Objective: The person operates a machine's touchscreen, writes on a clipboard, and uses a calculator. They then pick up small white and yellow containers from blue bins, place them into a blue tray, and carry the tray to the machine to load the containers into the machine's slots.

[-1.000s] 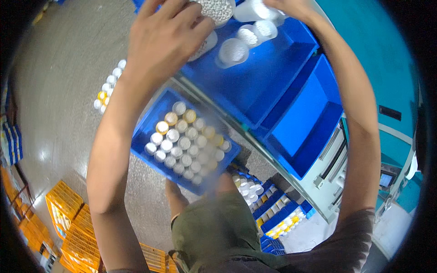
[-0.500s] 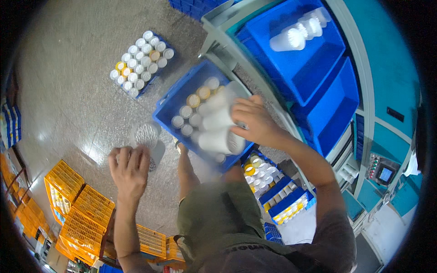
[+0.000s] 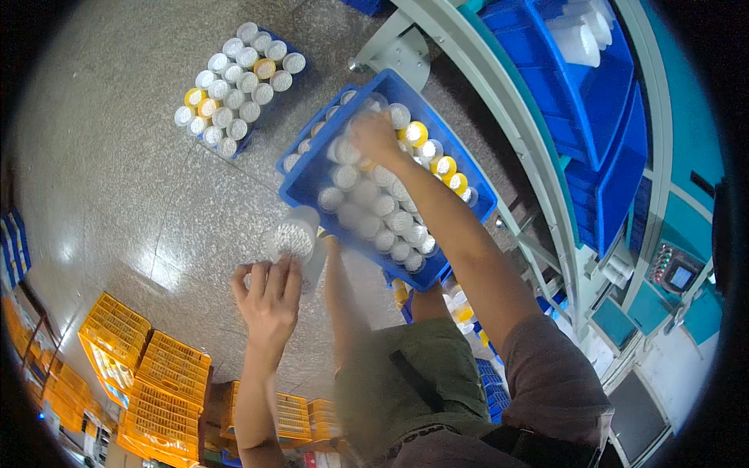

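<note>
My left hand [image 3: 269, 300], fingers bent, grips a translucent white canister [image 3: 294, 237] whose top shows many small white tips. More of the cylinder shape beneath it is blurred. Ahead and to the right, a blue crate [image 3: 476, 173] holds several rows of similar round canisters [image 3: 384, 205], some with yellow rims. My right hand [image 3: 374, 134] reaches into the far left part of that crate, among the canisters. Its fingertips are smeared and partly hidden, so what they hold cannot be made out.
Another blue crate [image 3: 285, 162] with canisters shows under the first one's left edge. On the floor stands a blue tray of canisters [image 3: 234, 93]. Orange crates [image 3: 168, 390] are stacked at lower left. A machine frame [image 3: 499, 86] with blue bins [image 3: 546, 93] runs along the right.
My right hand, earlier holding white canisters over the crate, has moved left and down into it. More canisters show in the crate. My left hand has shifted right in view, still holding its canister.
</note>
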The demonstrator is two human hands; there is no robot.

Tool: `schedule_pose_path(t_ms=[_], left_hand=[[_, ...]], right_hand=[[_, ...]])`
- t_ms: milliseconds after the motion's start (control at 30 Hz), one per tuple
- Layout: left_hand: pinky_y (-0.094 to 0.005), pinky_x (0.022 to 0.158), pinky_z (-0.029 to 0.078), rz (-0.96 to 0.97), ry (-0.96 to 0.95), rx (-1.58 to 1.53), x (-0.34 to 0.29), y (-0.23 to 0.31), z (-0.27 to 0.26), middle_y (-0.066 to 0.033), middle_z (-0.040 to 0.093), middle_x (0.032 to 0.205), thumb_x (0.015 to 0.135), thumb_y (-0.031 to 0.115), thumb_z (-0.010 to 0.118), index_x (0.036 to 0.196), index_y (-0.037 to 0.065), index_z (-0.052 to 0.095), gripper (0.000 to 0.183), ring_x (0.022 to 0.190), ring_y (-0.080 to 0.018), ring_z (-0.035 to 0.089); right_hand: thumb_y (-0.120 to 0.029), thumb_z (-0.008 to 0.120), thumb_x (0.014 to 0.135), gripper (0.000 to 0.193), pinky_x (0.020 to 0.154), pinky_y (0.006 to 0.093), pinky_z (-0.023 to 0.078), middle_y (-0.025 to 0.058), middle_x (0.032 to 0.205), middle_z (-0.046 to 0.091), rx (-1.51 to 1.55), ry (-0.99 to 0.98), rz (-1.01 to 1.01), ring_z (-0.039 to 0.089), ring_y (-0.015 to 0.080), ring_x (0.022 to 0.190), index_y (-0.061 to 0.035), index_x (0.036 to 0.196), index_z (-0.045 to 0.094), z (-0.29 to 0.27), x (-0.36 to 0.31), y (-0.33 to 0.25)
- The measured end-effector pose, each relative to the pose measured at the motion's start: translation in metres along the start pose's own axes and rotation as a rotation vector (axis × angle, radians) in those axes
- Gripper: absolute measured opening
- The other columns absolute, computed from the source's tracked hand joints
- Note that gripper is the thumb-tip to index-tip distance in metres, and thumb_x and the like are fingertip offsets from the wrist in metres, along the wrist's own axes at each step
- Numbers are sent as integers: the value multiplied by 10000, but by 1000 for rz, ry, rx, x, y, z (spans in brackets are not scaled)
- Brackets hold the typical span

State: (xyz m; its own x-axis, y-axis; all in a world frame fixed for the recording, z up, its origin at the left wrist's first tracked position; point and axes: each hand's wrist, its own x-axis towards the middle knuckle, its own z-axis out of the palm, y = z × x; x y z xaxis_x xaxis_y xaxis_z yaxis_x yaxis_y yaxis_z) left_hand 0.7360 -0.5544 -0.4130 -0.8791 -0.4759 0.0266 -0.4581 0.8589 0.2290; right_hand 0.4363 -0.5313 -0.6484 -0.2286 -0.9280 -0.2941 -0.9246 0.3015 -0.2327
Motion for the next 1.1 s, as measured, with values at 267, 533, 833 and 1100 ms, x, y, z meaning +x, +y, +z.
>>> schedule_pose_path(t_ms=[267, 533, 833, 1100], left_hand=[[-402, 778, 417, 226, 80, -54, 53, -21, 79, -57, 650, 985, 748, 100, 604, 918, 36, 656, 190, 882, -206, 571], [-381, 762, 415, 421, -63, 27, 89, -31, 112, -47, 607, 928, 747, 137, 600, 890, 45, 657, 179, 886, -210, 546], [-331, 782, 430, 578, -204, 192, 96, -45, 181, -63, 604, 821, 741, 134, 591, 748, 69, 652, 90, 929, -228, 565], [-351, 850, 401, 383, -658, 413, 118, -11, 223, -69, 699, 933, 794, 165, 602, 840, 148, 751, 156, 1037, -195, 564]], right_hand=[[-372, 709, 809, 348, 965, 464, 351, 104, 1037, 665, -75, 111, 126, 578, 271, 1057, -67, 976, 695, 11, 0, 5], [-222, 588, 825, 204, 842, 420, 401, 67, 924, 627, -1, 75, 91, 542, 250, 998, -89, 948, 681, 20, -115, -64], [-232, 605, 830, 181, 870, 370, 384, 29, 986, 631, 73, 141, 29, 516, 194, 1055, -109, 942, 676, 36, -123, -66], [-202, 694, 801, 324, 946, 411, 367, 13, 1177, 602, 452, 276, -114, 528, 225, 1119, -110, 1107, 640, -165, -215, 21]])
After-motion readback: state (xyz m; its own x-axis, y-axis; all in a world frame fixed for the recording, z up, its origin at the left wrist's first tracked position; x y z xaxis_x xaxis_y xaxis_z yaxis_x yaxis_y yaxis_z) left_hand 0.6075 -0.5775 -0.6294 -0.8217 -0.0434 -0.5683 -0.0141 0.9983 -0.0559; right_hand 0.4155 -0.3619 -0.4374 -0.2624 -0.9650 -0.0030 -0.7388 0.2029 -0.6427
